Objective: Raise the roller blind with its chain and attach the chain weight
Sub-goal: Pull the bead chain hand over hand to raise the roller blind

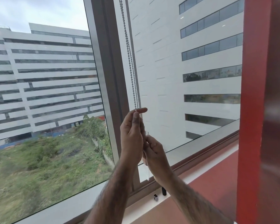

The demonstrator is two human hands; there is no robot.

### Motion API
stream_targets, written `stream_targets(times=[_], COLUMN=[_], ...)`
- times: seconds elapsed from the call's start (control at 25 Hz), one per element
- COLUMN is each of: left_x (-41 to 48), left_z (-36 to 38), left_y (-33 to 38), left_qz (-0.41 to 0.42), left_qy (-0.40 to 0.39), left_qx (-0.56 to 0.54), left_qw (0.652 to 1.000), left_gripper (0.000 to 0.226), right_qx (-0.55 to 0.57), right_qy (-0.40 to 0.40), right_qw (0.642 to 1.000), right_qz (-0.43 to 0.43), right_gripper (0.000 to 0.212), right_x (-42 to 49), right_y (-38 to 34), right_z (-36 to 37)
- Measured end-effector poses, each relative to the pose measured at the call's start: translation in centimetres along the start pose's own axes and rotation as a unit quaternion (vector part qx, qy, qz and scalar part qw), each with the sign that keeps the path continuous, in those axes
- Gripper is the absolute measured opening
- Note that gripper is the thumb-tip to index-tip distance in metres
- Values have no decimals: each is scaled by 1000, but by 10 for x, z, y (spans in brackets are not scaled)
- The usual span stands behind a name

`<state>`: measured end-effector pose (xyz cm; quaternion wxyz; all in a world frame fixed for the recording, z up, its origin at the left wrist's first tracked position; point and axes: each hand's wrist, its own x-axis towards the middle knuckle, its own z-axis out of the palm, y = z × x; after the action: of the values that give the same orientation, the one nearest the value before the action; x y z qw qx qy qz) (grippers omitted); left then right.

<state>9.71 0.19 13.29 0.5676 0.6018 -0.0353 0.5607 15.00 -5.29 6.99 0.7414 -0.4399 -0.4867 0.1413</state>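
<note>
The bead chain hangs by the window frame, light, limp and slippery-looking. The left hand pinches it high; the right hand closes on it just below. Best gripped between beads.

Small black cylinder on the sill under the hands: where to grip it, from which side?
Judging by its pose, grip the black cylinder around its upper half, coming from above and the room side. It stands upright beside the window frame, so the glass side looks blocked.
</note>
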Motion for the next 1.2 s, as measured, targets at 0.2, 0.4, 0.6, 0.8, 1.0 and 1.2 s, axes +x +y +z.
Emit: stream_targets(times=[0.2, 0.4, 0.6, 0.8, 1.0, 1.2], left_x=[0, -39, -58, -59, -38, 0], left_z=[-11, -15, -33, -49, -57, -24], left_y=[-9, -39, -59, -62, -28, 17], left_qz=[88, 60, 19, 20, 18, -26], left_qy=[41, 51, 46, 24, 42, -4], left_qx=[93, 158, 166, 202, 204, 32], left_qw=[991, 984, 985, 979, 978, 999], left_gripper=[27, 32, 33, 28, 33, 26], right_qx=[-42, 9, 74, 160, 205, 175], right_qy=[2, 10, -50, -29, -24, -39], right_qw=[999, 1000, 994, 986, 978, 983], right_qz=[-11, -21, 61, 43, 20, 39], right_gripper=[24, 29, 34, 29, 26, 23], right_x=[16, 50, 49, 48, 38, 10], right_y=[-21, -68, -60, -47, -41, -13], right_z=[-12, 0, 21, 23, 13, 8])
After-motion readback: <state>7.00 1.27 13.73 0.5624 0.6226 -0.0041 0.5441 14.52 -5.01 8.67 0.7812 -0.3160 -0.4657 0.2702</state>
